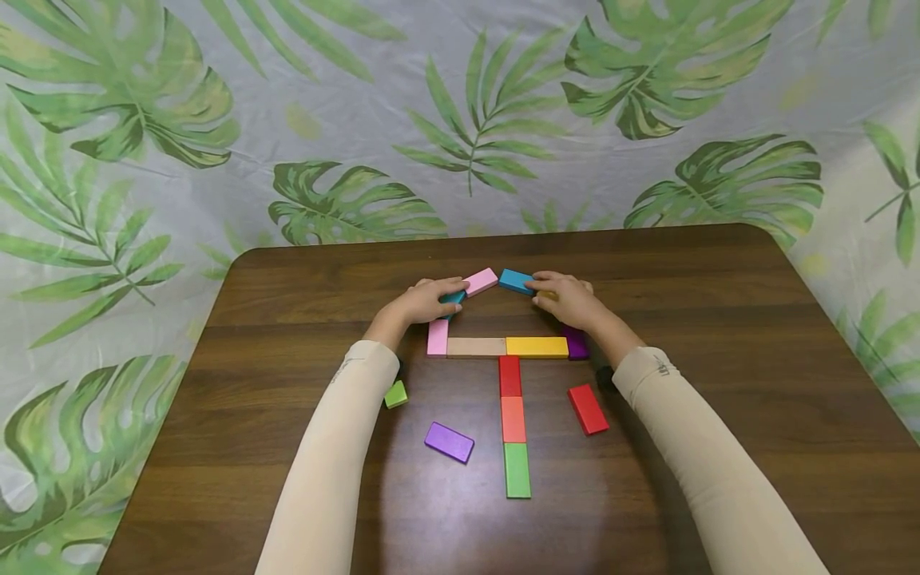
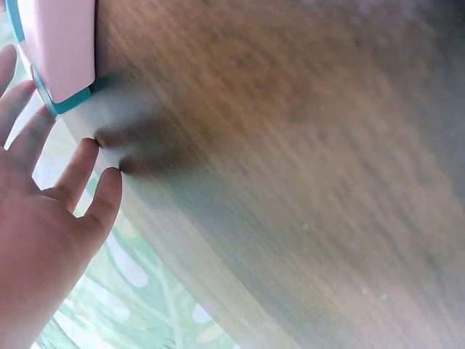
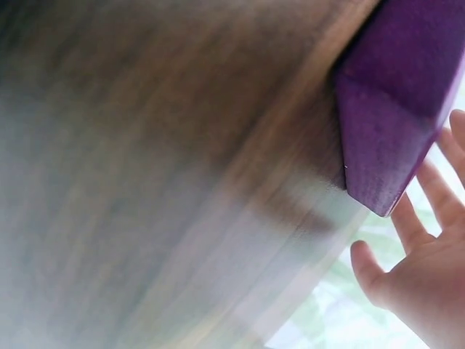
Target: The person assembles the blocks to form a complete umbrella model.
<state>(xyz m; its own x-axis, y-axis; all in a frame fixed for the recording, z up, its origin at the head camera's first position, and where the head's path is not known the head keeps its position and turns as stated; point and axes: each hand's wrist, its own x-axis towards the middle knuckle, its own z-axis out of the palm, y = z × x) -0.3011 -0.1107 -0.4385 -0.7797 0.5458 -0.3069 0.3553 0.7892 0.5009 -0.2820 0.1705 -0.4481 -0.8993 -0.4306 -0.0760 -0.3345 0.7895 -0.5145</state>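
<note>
My left hand (image 1: 424, 302) is at the upper left of an outline of flat coloured blocks. Its thumb and forefinger straddle a teal block (image 1: 453, 299), between a slanted pink block (image 1: 481, 281) and an upright pink block (image 1: 438, 338). My right hand (image 1: 568, 300) mirrors it, with thumb and fingers around a mustard-yellow block (image 1: 548, 295), mostly hidden beneath. Its fingertips reach the end of a blue block (image 1: 516, 280). Below that hand stands a dark purple block (image 3: 385, 138). In the left wrist view, the outer fingers (image 2: 107, 196) are spread beside the blocks.
A beige block (image 1: 477, 346) and a yellow block (image 1: 537, 346) form the outline's base. From it a red block (image 1: 509, 376), a coral block (image 1: 513, 419) and a green block (image 1: 517, 471) run down. Loose lie purple (image 1: 449, 442), red (image 1: 588, 409) and lime (image 1: 395, 394) blocks.
</note>
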